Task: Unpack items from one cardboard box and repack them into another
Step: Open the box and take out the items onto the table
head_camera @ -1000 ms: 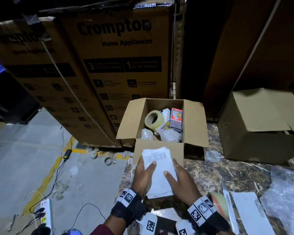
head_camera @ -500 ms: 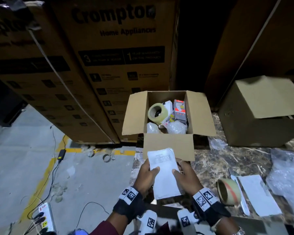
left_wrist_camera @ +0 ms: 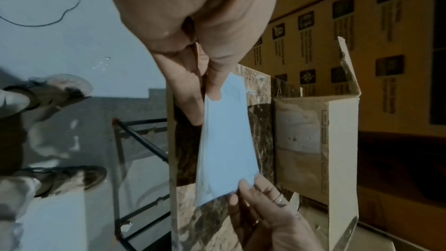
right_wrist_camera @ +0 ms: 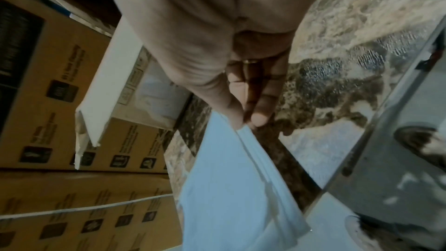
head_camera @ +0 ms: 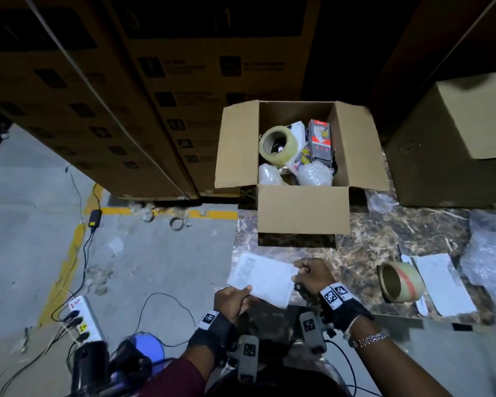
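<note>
It was a warehouse or storeroom: tall printed appliance cartons [head_camera: 201,90] stood stacked on a concrete floor [head_camera: 155,259] marked with yellow lines [head_camera: 209,214].

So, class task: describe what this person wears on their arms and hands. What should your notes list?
Each wrist carries a black strap with white square-code tags and a grey tagged camera block under it, cabled. The left hand has a maroon sleeve behind it. The right hand wears finger rings, with a beaded metal bracelet on a bare forearm.
</note>
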`<control>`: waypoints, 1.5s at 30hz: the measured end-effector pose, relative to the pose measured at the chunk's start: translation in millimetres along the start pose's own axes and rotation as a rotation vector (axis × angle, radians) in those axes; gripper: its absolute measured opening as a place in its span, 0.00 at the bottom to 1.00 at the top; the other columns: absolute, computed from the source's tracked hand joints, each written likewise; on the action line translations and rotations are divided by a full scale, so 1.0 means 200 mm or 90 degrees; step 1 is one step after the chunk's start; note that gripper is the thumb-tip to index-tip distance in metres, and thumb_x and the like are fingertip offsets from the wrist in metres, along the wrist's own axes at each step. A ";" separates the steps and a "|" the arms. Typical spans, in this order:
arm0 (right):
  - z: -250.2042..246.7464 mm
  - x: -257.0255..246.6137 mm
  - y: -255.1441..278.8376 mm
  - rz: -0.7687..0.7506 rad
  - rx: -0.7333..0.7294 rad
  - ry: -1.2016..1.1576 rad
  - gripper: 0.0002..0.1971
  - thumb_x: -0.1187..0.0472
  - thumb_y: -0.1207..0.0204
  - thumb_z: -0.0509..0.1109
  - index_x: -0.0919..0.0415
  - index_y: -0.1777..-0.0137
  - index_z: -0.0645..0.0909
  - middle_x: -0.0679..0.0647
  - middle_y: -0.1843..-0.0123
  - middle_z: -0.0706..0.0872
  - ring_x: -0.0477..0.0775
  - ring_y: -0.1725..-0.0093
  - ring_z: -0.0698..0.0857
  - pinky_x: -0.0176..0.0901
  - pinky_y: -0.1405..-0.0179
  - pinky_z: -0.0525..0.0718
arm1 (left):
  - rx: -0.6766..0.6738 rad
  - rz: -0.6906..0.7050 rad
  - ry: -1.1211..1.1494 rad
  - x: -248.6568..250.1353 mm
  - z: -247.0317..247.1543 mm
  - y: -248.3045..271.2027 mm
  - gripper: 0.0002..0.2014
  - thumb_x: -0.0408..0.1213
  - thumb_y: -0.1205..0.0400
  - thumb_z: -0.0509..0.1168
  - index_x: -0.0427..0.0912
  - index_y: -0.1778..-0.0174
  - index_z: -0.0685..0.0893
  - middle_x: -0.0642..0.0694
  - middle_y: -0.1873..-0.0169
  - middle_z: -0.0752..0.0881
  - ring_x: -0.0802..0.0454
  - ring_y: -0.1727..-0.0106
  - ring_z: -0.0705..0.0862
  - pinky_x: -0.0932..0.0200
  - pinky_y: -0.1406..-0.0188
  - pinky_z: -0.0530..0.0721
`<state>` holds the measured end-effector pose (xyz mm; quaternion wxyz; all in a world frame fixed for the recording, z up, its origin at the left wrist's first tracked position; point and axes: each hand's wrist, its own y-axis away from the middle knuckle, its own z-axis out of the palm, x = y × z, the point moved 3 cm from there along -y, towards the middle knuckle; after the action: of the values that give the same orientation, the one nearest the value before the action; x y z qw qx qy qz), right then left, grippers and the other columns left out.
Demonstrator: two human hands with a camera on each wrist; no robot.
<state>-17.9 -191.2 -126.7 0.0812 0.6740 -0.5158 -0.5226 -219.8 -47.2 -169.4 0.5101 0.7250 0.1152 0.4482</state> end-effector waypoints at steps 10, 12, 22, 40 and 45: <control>0.03 -0.01 -0.18 -0.034 0.075 0.154 0.15 0.78 0.24 0.69 0.61 0.45 0.91 0.55 0.49 0.90 0.56 0.48 0.88 0.40 0.53 0.82 | -0.048 -0.032 -0.133 0.06 -0.08 0.01 0.16 0.39 0.27 0.79 0.36 0.76 0.85 0.34 0.73 0.86 0.41 0.74 0.82 0.54 0.74 0.79; 0.03 -0.03 -0.20 -0.046 0.070 0.190 0.19 0.79 0.23 0.64 0.59 0.46 0.91 0.56 0.48 0.91 0.58 0.50 0.89 0.43 0.54 0.86 | -0.004 0.028 -0.208 0.10 -0.12 -0.03 0.15 0.42 0.28 0.77 0.41 0.77 0.84 0.41 0.76 0.87 0.39 0.74 0.86 0.52 0.74 0.83; 0.05 -0.01 -0.17 -0.065 0.113 0.199 0.22 0.79 0.23 0.62 0.62 0.37 0.87 0.59 0.38 0.89 0.58 0.43 0.88 0.37 0.53 0.82 | 0.021 0.232 -0.570 0.21 -0.06 -0.04 0.21 0.44 0.23 0.75 0.52 0.38 0.76 0.52 0.49 0.84 0.51 0.50 0.83 0.58 0.47 0.78; -0.32 -0.33 0.22 -0.303 0.201 0.016 0.07 0.66 0.23 0.76 0.55 0.48 0.90 0.44 0.51 0.88 0.38 0.51 0.86 0.25 0.53 0.82 | 0.101 0.632 -0.413 0.79 0.02 0.25 0.22 0.42 0.19 0.74 0.54 0.32 0.75 0.54 0.40 0.80 0.55 0.44 0.83 0.51 0.46 0.85; -0.54 -0.59 0.17 -0.399 0.302 0.026 0.09 0.67 0.25 0.77 0.58 0.46 0.89 0.50 0.51 0.86 0.44 0.53 0.87 0.36 0.52 0.85 | 0.123 0.804 -0.514 1.06 0.22 0.28 0.29 0.51 0.22 0.73 0.46 0.27 0.75 0.46 0.33 0.78 0.45 0.30 0.76 0.45 0.32 0.76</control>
<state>55.3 -160.9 16.5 -0.2300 0.8089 -0.3897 -0.3753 -81.7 32.3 -11.6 0.0929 0.8026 -0.4794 0.3428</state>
